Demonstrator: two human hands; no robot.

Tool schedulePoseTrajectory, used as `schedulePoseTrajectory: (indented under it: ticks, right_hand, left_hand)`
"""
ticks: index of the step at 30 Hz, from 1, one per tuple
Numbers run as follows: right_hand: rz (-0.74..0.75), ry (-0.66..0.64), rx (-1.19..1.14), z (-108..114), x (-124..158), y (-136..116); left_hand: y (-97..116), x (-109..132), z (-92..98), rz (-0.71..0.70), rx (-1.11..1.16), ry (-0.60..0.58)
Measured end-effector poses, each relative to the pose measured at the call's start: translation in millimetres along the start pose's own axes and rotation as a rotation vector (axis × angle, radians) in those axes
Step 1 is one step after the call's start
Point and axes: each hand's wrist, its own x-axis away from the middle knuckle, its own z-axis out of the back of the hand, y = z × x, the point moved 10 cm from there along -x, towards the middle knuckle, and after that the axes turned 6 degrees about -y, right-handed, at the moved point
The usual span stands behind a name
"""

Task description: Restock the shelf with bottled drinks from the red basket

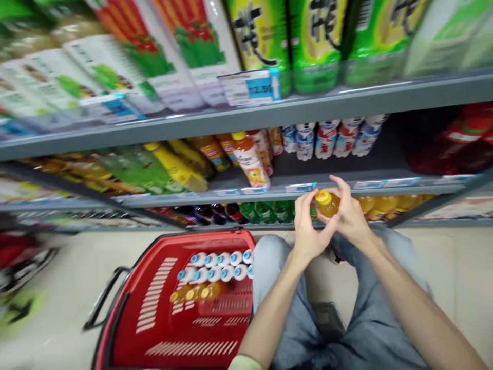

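A small bottle of amber drink with a yellow cap (328, 206) is held up in front of the shelf, its cap towards me. My left hand (308, 226) is closed on its left side, fingertips near the cap. From the right, my right hand (351, 215) grips the same bottle, with one finger sticking up off it. The hands hide its lower part and label. Down to the left stands a red shopping basket (154, 344). Inside are several white bottles with blue caps (227, 273) and three amber bottles with yellow caps (205, 293).
A grey shelf edge (185, 123) crosses above my hands, with cartons and green drink packs over it. On the middle shelf (296, 172) stand an orange-labelled bottle (251, 160) and several small bottles (334, 140). My knees (271, 262) flank my forearms. The basket's black handle (103, 298) juts out left.
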Motion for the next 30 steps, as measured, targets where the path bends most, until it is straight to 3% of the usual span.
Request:
schedulePoseTrajectory:
  ticks: [2,5,10,16,24,30]
  right_hand:
    - [0.044,-0.094,0.08,-19.4,1.6,-0.8]
    - [0.07,-0.115,0.126,-37.3,2.3,-4.8]
    - [0.158,-0.224,0.067,-70.2,4.8,-31.4]
    - [0.176,-0.222,-0.083,-83.4,4.0,-52.0]
    - [0.131,-0.214,-0.072,-87.3,-2.0,-38.9]
    - [0.186,-0.272,0.017,-93.6,3.0,-44.9]
  left_hand:
    - [-18.1,4.1,8.7,0.153,0.069,0.07]
    - [-40.3,14.3,17.9,0.339,0.28,0.135]
    - [-37.7,29.5,47.8,0.413,0.34,0.235]
    - [-12.1,38.0,100.0,0.345,0.203,0.397]
    - [41.6,27.7,200.0,0.06,0.0,0.622]
    - [71.9,10.5,245.6,-0.105,-0.165,0.713]
